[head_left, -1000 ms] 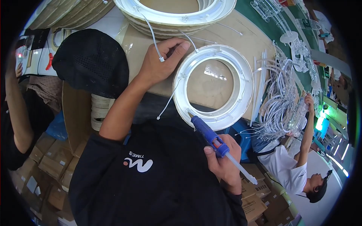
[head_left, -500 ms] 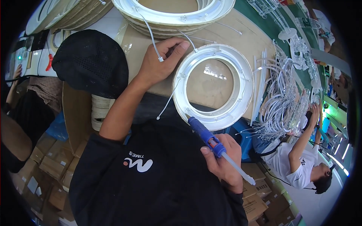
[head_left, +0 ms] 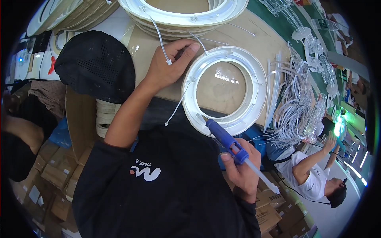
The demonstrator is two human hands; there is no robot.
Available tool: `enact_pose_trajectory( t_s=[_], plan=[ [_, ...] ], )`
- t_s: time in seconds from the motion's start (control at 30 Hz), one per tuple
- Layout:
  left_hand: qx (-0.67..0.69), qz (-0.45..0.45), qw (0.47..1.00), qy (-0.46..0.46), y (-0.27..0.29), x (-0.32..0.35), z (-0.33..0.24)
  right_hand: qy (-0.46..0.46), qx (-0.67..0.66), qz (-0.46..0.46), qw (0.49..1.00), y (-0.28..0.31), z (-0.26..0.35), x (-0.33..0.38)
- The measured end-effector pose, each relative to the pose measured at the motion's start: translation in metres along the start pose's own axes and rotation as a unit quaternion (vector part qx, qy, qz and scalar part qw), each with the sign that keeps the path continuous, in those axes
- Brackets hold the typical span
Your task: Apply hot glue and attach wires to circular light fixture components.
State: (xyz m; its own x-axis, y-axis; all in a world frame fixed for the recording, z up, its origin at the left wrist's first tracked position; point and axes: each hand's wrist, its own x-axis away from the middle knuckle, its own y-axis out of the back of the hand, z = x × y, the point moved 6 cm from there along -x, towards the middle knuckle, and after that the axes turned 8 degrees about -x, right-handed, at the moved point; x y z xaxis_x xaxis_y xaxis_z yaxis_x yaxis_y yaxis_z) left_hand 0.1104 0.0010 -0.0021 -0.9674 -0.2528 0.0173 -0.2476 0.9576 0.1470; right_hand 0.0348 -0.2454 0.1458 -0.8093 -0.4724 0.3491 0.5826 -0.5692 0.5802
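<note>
Your right hand [head_left: 244, 168] is wrapped around a blue hot-glue gun [head_left: 227, 141] just below the white ring frame [head_left: 257, 91], with a translucent glue stick [head_left: 262, 176] jutting from the gun's rear; your left hand [head_left: 170, 65] is beside the ring's upper-left rim, fingers curled in and thumb reaching toward that rim, and whether it grips anything you cannot tell from this view. The gun's nozzle points at the ring's lower-left part, but contact there cannot be made out. Nearest you, below the ring, is your black shirt [head_left: 158, 202]. The ring lies flat on a brown board [head_left: 254, 45], and from its left side a white lead wire [head_left: 176, 105] trails down to a small connector. To the right of the ring you have thin pale strips [head_left: 273, 91] and then a tangled heap of white cables [head_left: 291, 107]. Left of the ring, past your forearm, is a black mesh cap [head_left: 95, 65]. Beyond the ring stands a stack of similar rings [head_left: 170, 16], one of its cables [head_left: 160, 35] hanging across your left hand. Farther out, to the ring's upper right, are clear plastic parts [head_left: 317, 59], and well to its right a co-worker in a white shirt [head_left: 305, 174].
</note>
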Motion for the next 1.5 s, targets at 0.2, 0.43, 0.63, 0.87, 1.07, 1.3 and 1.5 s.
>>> enact_pose_trajectory(
  t_s=[0.2, 0.43, 0.63, 0.87, 1.07, 1.3, 1.5],
  plan=[
    [-0.034, 0.040, 0.999, 0.009, -0.001, -0.001, -0.003, -0.071, -0.082, 0.028, 0.994, 0.004, -0.008, 0.006],
    [-0.019, 0.004, 1.000, 0.007, 0.001, 0.002, -0.002, -0.010, -0.027, 0.036, 0.999, -0.002, 0.003, -0.003],
    [0.010, 0.018, 1.000, 0.009, -0.005, 0.002, -0.002, 0.004, -0.024, 0.010, 1.000, 0.009, 0.003, -0.004],
    [0.056, 0.066, 0.996, 0.014, 0.002, 0.012, -0.012, 0.073, -0.116, -0.020, 0.990, 0.030, -0.015, 0.002],
    [-0.138, 0.154, 0.978, 0.031, -0.002, 0.007, -0.040, 0.029, -0.304, -0.362, 0.881, 0.105, -0.104, 0.020],
    [-0.240, 0.187, 0.952, -0.027, 0.004, 0.032, -0.095, 0.023, -0.447, -0.386, 0.807, 0.089, -0.157, -0.026],
    [-0.128, 0.165, 0.978, 0.027, 0.023, 0.045, -0.171, 0.069, -0.484, -0.372, 0.789, 0.060, -0.247, -0.043]
  ],
)
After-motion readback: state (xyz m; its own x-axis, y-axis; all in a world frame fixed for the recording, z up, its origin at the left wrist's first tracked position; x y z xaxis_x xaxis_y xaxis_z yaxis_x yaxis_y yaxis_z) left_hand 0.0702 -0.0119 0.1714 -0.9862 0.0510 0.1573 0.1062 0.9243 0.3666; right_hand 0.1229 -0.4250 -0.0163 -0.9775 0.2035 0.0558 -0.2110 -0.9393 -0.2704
